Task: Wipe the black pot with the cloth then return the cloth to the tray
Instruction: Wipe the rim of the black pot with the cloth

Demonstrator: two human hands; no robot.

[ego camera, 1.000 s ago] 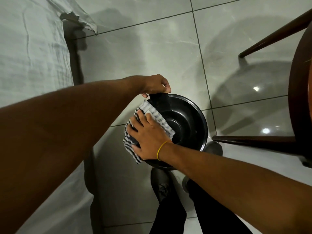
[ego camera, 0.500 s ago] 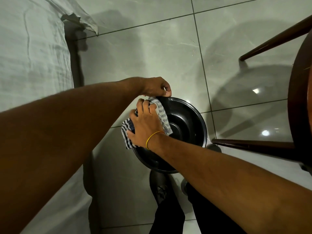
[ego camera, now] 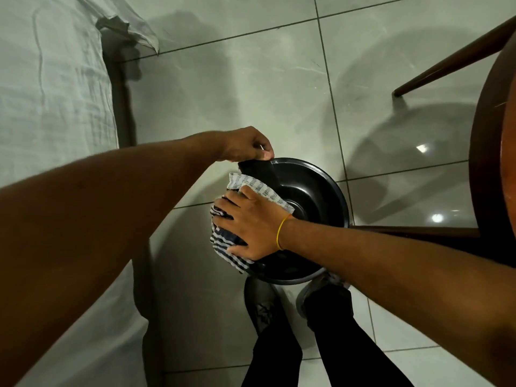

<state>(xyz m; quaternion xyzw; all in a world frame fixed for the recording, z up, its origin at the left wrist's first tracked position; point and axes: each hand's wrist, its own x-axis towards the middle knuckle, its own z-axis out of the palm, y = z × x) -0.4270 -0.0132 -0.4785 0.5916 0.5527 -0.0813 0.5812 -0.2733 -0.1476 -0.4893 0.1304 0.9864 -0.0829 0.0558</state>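
at the far left a pale wrinkled cloth covers a table or bed, its corner hanging over a dark leg, and my left forearm crosses in front of it. my left hand is curled shut on the flat handle tab at the far rim of the black pot, thumb and fingertips pinching it so the pot hangs in the air above the floor. the pot is turned with its underside toward me; i see the round raised base ring and the sloping wall around it.

just right of and below that hand, the striped cloth lies draped over the near left side of the pot, one pale corner pointing up toward the handle, the dark-striped end hanging off the pot's lower left edge. my right hand lies flat on top of the cloth, fingers spread and pointing left, pressing it against the pot's wall; it is not closed around the cloth, only pushing it down. a thin yellow band circles that wrist.

under the pot i see my two shoes and dark trouser legs on the grey tiled floor, which shines with two small light spots. at the right, a dark wooden chair stands, one rail passing just behind my right forearm and another leg slanting across the top corner.
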